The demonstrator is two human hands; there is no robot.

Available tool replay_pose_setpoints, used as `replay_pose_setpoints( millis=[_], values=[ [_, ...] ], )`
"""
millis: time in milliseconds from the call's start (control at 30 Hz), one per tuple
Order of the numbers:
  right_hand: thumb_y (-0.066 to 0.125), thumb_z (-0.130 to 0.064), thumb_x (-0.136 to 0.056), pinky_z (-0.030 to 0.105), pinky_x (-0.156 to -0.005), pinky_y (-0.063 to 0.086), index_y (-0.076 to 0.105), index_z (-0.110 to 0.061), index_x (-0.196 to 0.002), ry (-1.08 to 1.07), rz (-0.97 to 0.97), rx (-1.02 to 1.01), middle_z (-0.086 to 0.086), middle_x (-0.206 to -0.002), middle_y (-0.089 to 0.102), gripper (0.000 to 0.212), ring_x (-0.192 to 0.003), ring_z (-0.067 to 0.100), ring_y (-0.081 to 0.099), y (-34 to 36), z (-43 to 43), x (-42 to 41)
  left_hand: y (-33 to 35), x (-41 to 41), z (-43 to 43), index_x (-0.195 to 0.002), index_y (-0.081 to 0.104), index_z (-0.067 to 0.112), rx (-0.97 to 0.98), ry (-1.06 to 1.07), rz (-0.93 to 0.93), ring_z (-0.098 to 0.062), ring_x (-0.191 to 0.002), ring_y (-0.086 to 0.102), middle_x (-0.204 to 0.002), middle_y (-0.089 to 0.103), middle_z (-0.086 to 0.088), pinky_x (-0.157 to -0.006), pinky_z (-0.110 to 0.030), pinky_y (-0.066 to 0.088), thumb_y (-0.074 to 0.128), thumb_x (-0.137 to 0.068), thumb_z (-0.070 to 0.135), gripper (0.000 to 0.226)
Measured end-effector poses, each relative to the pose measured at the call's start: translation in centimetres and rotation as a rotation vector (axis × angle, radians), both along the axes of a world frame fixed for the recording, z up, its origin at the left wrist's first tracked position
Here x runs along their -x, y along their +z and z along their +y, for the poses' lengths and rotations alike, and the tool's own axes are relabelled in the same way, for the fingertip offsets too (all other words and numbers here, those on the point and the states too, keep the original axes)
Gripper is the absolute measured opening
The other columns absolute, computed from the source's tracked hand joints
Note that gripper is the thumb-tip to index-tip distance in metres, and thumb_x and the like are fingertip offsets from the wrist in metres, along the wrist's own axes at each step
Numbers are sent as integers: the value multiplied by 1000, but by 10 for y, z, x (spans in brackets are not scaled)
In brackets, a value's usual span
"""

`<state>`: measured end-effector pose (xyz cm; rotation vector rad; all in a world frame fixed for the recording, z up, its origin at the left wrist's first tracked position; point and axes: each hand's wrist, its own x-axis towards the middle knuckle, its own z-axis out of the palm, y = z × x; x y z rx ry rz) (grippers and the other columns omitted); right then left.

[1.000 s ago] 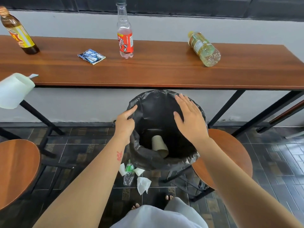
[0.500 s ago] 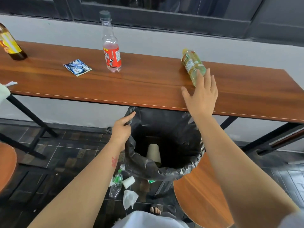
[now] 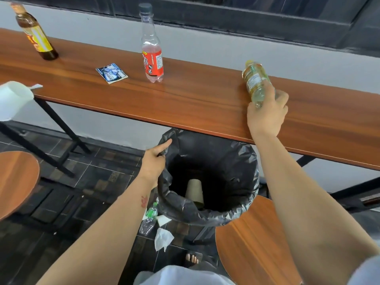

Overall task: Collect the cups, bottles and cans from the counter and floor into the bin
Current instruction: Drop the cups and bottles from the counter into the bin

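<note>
Gripping the lower end of a clear plastic bottle of pale yellow liquid [image 3: 255, 81], the right hand [image 3: 266, 114] is seen closed round it at the right of the long brown wooden worktop [image 3: 195, 99], the bottle lying tilted with its cap pointing away. The left hand [image 3: 153, 161] is held at the rim of the bin lined with a black plastic bag [image 3: 207, 214], the bag's edge being pinched between thumb and fingers while the forefinger is stretched out along it. The bin is placed on the floor under the worktop's front edge, and a tan paper cup [image 3: 194, 192] is seen lying inside it. Further left on the worktop, a clear bottle with a red label and a little pink liquid [image 3: 151, 52] is stood upright, a blue and white foil sachet [image 3: 111, 73] is laid flat beside it, and a dark brown bottle with a yellow label [image 3: 36, 36] is stood near the far left end. On the dark tiled floor [image 3: 82, 192] just left of the bin, a crushed clear bottle with a green label [image 3: 149, 219] is lying among crumpled white tissues [image 3: 162, 238]. A white paper cup [image 3: 13, 99] is glimpsed at the left edge, and round wooden stools [image 3: 253, 239] are set on either side.
</note>
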<state>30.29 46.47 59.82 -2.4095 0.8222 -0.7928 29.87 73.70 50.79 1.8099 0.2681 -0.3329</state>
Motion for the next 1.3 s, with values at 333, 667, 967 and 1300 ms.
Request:
replay_pose_setpoints(
  millis=[333, 667, 967, 1300],
  values=[
    [63, -25, -87, 33, -87, 50, 43, -37, -141, 153, -102, -148, 4, -130, 44, 59, -109, 24, 53, 5, 69, 58, 5, 37, 51, -129, 65, 30, 69, 25, -25, -5, -80, 57, -139, 57, 2, -52, -5, 42, 34, -92, -17, 68],
    [71, -14, -80, 14, -70, 48, 57, -27, -120, 454, -262, -530, -14, -113, 62, 44, -82, -3, 54, 9, 169, 123, 7, 62, 158, -123, 66, 40, 147, 138, -48, -13, -102, 64, -132, 61, 6, -91, -28, 54, 36, -90, -17, 72],
    [72, -31, -75, 31, -78, 45, 50, -37, -110, 590, 291, -237, -6, -112, 53, 42, -95, 15, 56, -36, 245, 119, 18, 69, 209, -129, 63, 34, 120, 191, -92, -26, -129, 51, -139, 57, 1, -107, -32, 43, 36, -92, -16, 68],
    [67, -17, -81, 39, -106, 35, 39, -20, -123, 737, 675, 363, 2, -126, 50, 51, -120, 27, 44, -105, 285, 104, 24, 67, 220, -134, 60, 31, 8, 111, -130, -20, -133, 45, -144, 51, 0, -107, -23, 34, 39, -97, -11, 60]
  ],
)
